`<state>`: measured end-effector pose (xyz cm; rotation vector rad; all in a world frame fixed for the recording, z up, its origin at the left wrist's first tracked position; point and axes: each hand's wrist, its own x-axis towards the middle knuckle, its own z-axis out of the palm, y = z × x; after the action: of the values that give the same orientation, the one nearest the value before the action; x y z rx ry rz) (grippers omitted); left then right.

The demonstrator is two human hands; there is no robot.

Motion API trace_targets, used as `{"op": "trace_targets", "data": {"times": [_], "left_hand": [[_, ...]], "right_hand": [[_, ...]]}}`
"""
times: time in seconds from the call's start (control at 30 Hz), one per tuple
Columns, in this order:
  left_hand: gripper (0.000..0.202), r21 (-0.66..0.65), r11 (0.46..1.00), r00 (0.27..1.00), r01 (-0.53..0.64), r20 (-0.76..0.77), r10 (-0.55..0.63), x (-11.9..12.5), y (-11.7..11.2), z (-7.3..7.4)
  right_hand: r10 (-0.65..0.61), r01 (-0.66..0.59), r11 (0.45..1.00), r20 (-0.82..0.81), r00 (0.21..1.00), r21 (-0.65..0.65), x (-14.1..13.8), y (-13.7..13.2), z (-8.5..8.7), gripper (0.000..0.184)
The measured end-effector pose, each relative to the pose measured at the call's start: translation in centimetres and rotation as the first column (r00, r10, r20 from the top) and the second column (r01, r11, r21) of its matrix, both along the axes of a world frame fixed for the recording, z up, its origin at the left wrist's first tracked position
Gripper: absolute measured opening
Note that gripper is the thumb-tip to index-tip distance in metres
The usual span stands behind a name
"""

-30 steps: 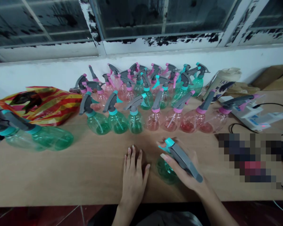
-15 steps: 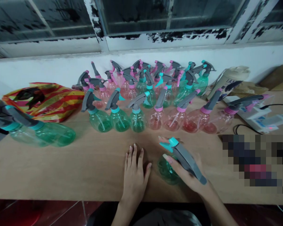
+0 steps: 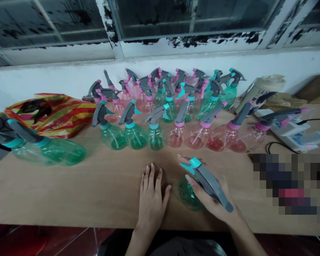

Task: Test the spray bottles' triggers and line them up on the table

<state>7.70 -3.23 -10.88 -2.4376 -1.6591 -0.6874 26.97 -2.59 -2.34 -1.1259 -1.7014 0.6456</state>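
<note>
From my feed, I had the right hand (image 3: 212, 205) curled round the upper part of a green spray bottle (image 3: 188, 193) near the table (image 3: 82, 195) edge, the left hand (image 3: 152, 201) palm-down beside it, fingers slightly apart. I judged the thin plastic light, springy and slick, best held below the grey spray head (image 3: 210, 183)

The view has shifted slightly, putting the bag (image 3: 76, 117) farther right in it. A fingertip (image 3: 179, 156) of the right hand (image 3: 212, 205) now shows farther out from the bottle's (image 3: 187, 195) trigger (image 3: 187, 167).
</note>
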Motion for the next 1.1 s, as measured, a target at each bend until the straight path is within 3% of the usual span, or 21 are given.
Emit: {"op": "trace_targets", "data": {"times": [0.4, 0.6, 0.83, 1.1], "left_hand": [[0.047, -0.011, 1.0, 1.0, -0.003, -0.013, 0.002, -0.1, 0.1, 0.1], [0.046, -0.004, 1.0, 1.0, -0.004, -0.012, 0.004, 0.0, 0.0, 0.2], [0.049, -0.037, 0.999, 1.0, 0.011, -0.024, -0.012, -0.1, 0.3, 0.3], [0.051, -0.083, 0.995, 0.997, 0.046, -0.059, -0.051, 0.0, 1.3, 0.7]], "right_hand": [[0.012, -0.012, 1.0, -0.008, 1.0, 0.026, 0.1, 0.3, 0.9, 0.028], [-0.022, 0.022, 1.0, -0.057, 0.998, -0.013, -0.1, 0.5, 0.8, 0.006], [0.029, -0.03, 0.999, -0.02, 0.999, -0.045, 0.1, 0.2, 0.6, 0.031], [0.031, -0.032, 0.998, -0.013, 0.999, -0.046, 0.2, 0.0, 0.4, 0.041]]}}
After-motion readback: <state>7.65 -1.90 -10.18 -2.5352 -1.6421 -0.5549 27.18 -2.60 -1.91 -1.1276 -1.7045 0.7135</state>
